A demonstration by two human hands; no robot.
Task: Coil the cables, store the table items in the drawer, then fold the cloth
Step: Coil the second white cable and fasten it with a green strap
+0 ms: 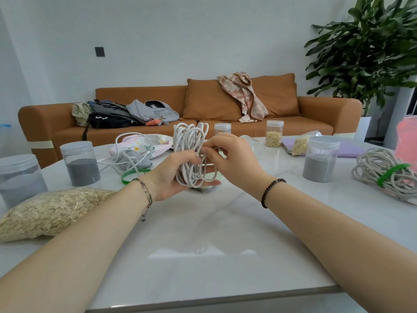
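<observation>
Near edge: bare marble-look table (225, 233), both forearms reaching in over it, a bead bracelet on each wrist. At near L we see a clear bag of oats (49, 211) lying flat on the top. Centre, above the table: L hand (171, 177) palm-up, fingers curled round the lower half of the white cable bundle (189, 143), which it holds upright w/ loops standing above the fist. R hand (232, 159) comes in from the right, thumb and fingertips pinching strands at mid-bundle, touching the L fingers. A small item sits under the hands; we can't tell what. L side: two lidded jars w/ grey powder (80, 163), (18, 177), well apart from the bundle. Behind the L wrist lie a green band (133, 175) and a loose white cable (130, 150) trailing over a pale floral cloth (140, 145). R side: a third grey-powder jar (320, 159), and beyond it near the R edge a second coil (370, 168) already bound w/ a green tie (393, 175). Further back: a small oat jar (273, 133), a small bag of oats (301, 144), a lilac flat item (352, 147). Far: orange sofa (56, 123) w/ bags and clothes on it, and a big potted plant (365, 53) at R.
</observation>
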